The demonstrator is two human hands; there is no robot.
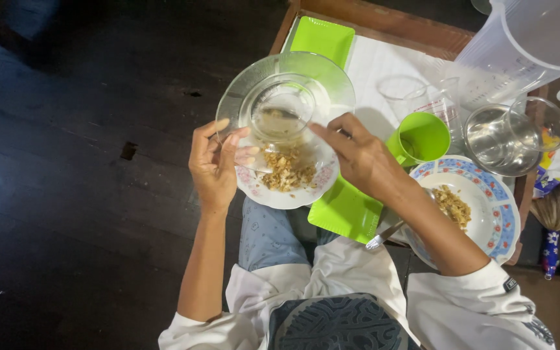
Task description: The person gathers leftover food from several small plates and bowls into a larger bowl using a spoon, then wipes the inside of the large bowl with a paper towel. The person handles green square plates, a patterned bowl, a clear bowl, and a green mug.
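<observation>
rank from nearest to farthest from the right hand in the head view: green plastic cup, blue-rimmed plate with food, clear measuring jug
From the right hand:
1. Green plastic cup, just beside it.
2. Blue-rimmed plate with food, lower right.
3. Clear measuring jug, top right corner.

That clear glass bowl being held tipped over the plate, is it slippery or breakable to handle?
The clear glass bowl looks rigid and smooth, so probably slippery; the left hand and right hand both steady it. Being glass, it would likely break if dropped. Tipped over the floral plate, it could slide.
</observation>
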